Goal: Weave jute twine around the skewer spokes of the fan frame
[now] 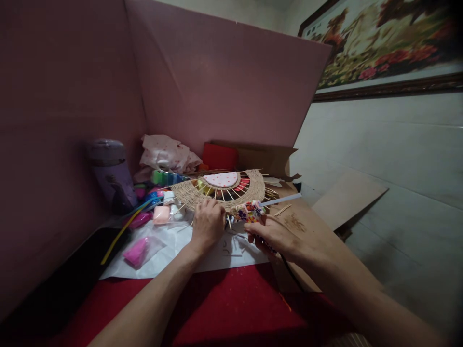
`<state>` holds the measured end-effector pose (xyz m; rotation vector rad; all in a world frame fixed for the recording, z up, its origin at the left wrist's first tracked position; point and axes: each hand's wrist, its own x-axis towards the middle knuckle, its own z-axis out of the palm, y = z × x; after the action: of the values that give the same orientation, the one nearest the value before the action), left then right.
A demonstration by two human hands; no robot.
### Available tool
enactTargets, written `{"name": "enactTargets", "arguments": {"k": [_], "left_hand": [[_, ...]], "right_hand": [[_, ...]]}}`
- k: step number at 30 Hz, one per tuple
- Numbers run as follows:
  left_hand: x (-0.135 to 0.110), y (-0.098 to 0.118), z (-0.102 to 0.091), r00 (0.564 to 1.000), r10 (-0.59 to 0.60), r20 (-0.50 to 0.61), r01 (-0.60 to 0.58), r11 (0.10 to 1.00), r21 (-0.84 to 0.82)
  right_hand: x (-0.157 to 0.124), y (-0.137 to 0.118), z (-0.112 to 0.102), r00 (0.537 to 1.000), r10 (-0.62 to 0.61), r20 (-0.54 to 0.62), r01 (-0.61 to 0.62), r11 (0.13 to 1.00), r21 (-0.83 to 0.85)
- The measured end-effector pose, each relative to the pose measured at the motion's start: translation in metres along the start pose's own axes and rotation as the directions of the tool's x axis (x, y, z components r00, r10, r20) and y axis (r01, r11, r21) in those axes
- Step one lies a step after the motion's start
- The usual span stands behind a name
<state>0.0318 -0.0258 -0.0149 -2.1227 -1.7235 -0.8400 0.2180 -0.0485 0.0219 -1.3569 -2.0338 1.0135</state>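
A half-round craft piece of wound twine and thin sticks (256,185) stands over the table, with a white, red-dotted fabric half circle (220,180) at its centre. My left hand (209,219) is closed on its lower edge, fingers bent over the twine. In my right hand (265,233) is a flower-patterned glue gun (249,211), its nozzle pointing left at the twine's lower edge. A pale glue stick (282,198) juts from its back, and a dark cord hangs below. Whether the nozzle touches the twine I cannot tell.
Bagged clay (136,253) in pink and other colours lies left on white paper (170,253). A purple tumbler (114,178) stands behind, beside dotted cloth (166,153). Cardboard (307,226) with loose stick pieces lies right. Pink panels (224,77) close off the back and left.
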Motion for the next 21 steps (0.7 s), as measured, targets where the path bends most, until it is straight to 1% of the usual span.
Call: {"name": "enactTargets", "arguments": {"k": [3,6,9,11,13,15,18,21], "left_hand": [[0.0,0.0,-0.001,1.0,-0.001,0.005,0.001,1.0,0.002],[0.0,0.001,-0.001,1.0,0.004,0.002,-0.004,1.0,0.001],[0.0,0.001,-0.001,1.0,0.004,0.0,-0.004,1.0,-0.005],[0.0,0.001,0.0,1.0,0.0,-0.004,0.0,1.0,-0.011],[0.0,0.001,0.0,1.0,-0.002,-0.006,0.002,1.0,-0.015],[0.0,0.001,0.0,1.0,-0.004,-0.005,0.004,1.0,-0.016],[0.0,0.001,0.0,1.0,-0.003,0.001,0.003,1.0,-0.019],[0.0,0.001,-0.001,1.0,-0.001,0.0,0.001,1.0,-0.024]], "right_hand": [[0.005,0.001,0.002,0.997,-0.081,-0.004,0.081,0.997,-0.006],[0.006,-0.005,0.002,0.99,-0.142,0.017,0.143,0.99,-0.018],[-0.012,-0.015,-0.007,0.978,-0.206,0.03,0.206,0.978,0.0],[-0.033,-0.022,-0.016,0.961,-0.259,0.095,0.259,0.966,0.007],[-0.051,-0.028,-0.023,0.967,-0.247,0.062,0.245,0.968,0.045],[-0.061,-0.033,-0.025,0.962,-0.267,0.059,0.264,0.963,0.057],[-0.061,-0.035,-0.023,0.96,-0.274,0.061,0.271,0.961,0.057],[-0.054,-0.03,-0.021,0.959,-0.275,0.065,0.273,0.961,0.034]]}}
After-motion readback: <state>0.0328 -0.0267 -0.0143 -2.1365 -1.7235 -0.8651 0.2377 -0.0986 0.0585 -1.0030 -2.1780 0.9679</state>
